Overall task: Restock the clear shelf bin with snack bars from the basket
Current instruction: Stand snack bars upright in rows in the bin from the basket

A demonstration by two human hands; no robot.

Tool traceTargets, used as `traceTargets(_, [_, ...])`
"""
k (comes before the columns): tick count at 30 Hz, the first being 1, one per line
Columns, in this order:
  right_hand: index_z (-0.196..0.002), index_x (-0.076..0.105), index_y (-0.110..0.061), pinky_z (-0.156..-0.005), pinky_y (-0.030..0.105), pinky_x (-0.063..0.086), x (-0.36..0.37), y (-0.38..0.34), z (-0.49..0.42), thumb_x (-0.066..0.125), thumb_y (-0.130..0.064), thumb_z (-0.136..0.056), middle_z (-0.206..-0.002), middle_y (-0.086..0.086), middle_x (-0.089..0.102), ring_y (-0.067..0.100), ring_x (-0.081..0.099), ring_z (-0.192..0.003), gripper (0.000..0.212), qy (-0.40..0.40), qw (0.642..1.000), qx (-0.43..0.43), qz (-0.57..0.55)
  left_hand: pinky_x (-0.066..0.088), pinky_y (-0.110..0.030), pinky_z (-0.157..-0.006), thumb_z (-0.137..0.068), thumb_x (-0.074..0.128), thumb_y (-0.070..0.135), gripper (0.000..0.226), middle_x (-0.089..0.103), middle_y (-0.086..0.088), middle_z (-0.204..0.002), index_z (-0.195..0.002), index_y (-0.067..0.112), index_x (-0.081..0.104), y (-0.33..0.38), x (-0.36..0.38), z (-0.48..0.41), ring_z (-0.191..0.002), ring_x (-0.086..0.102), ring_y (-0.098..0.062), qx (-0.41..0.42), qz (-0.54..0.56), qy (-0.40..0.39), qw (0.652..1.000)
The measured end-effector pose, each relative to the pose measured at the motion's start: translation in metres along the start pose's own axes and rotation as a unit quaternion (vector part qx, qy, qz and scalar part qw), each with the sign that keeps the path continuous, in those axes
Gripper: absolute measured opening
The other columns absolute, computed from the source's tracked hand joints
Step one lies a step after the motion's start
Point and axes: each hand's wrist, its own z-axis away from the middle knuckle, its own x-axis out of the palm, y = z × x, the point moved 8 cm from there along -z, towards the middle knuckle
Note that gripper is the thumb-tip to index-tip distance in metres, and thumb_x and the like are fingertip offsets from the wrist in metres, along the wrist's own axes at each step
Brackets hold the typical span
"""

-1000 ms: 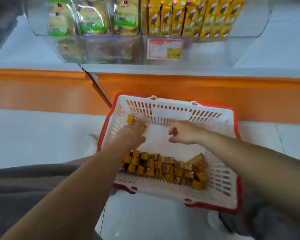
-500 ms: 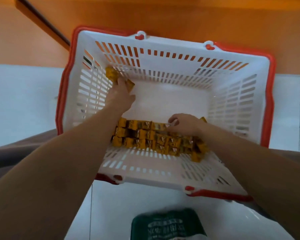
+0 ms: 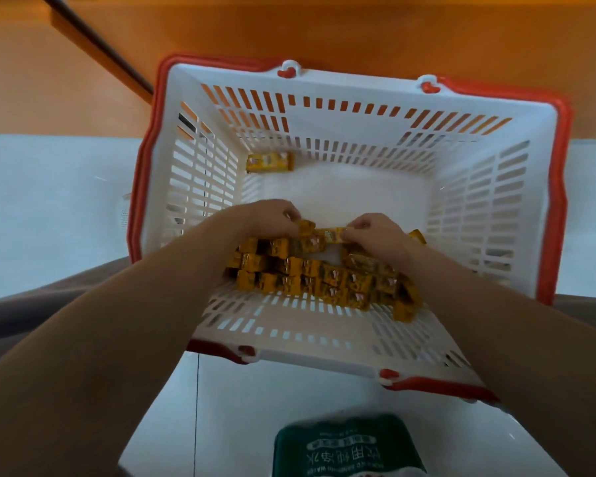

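A white slotted basket with a red rim (image 3: 561, 187) stands on the pale floor below me. Several yellow snack bars (image 3: 310, 270) lie in rows along its near side. One single snack bar (image 3: 269, 162) lies alone at the far left of the basket floor. My left hand (image 3: 269, 216) reaches into the pile, its fingers curled round a bar at the top of the rows. My right hand (image 3: 375, 232) pinches the end of another yellow bar (image 3: 331, 234) lifted a little above the pile. The clear shelf bin is out of view.
An orange shelf base (image 3: 324, 36) runs across the top behind the basket. A green label with white lettering (image 3: 348, 449) shows at the bottom edge. Dark grey cloth (image 3: 49, 297) lies at the left and right of the basket.
My view dropped from the shelf to the basket. My left hand let go of one bar at the far left and came back to the pile. My right hand took hold of a bar.
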Motion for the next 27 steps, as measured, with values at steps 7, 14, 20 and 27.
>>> traceTargets(7, [-0.105, 0.061, -0.034, -0.065, 0.022, 0.044, 0.01, -0.012, 0.003, 0.058, -0.032, -0.094, -0.102, -0.01, 0.062, 0.005, 0.059, -0.087, 0.012, -0.067, 0.996, -0.019, 0.056, 0.04, -0.031, -0.079, -0.075, 0.084, 0.046, 0.061, 0.057, 0.008, -0.112, -0.123, 0.03, 0.052, 0.008, 0.018, 0.001, -0.1, 0.053, -0.015, 0.018, -0.069, -0.028, 0.997])
traceTargets(14, [-0.146, 0.04, -0.031, -0.087, 0.032, 0.036, -0.005, -0.013, 0.012, 0.052, -0.042, -0.1, -0.142, 0.006, 0.053, 0.023, 0.052, -0.113, 0.048, -0.156, 0.947, -0.014, 0.28, 0.042, -0.033, -0.08, -0.081, 0.082, 0.039, 0.035, 0.065, 0.001, -0.101, -0.107, 0.023, 0.067, 0.021, 0.018, 0.001, -0.095, 0.06, -0.021, 0.044, -0.088, -0.003, 0.995])
traceTargets(20, [-0.145, 0.034, -0.037, -0.087, 0.038, 0.047, 0.001, -0.011, 0.021, 0.047, -0.048, -0.101, -0.134, 0.007, 0.058, 0.023, 0.058, -0.099, 0.048, -0.155, 0.947, -0.02, 0.281, 0.04, -0.032, -0.077, -0.083, 0.081, 0.041, 0.035, 0.06, 0.005, -0.093, -0.107, 0.02, 0.067, 0.013, 0.015, 0.004, -0.089, 0.056, -0.017, 0.036, -0.071, 0.012, 0.997])
traceTargets(27, [-0.118, 0.05, -0.031, -0.059, 0.03, 0.042, -0.018, -0.012, 0.026, 0.055, -0.036, -0.096, -0.108, -0.001, 0.059, 0.018, 0.059, -0.081, 0.023, -0.026, 0.976, -0.023, 0.217, 0.04, -0.031, -0.07, -0.084, 0.081, 0.04, 0.03, 0.061, 0.002, -0.09, -0.098, 0.021, 0.062, 0.014, 0.001, 0.01, -0.083, 0.057, -0.017, 0.024, -0.038, 0.064, 0.997])
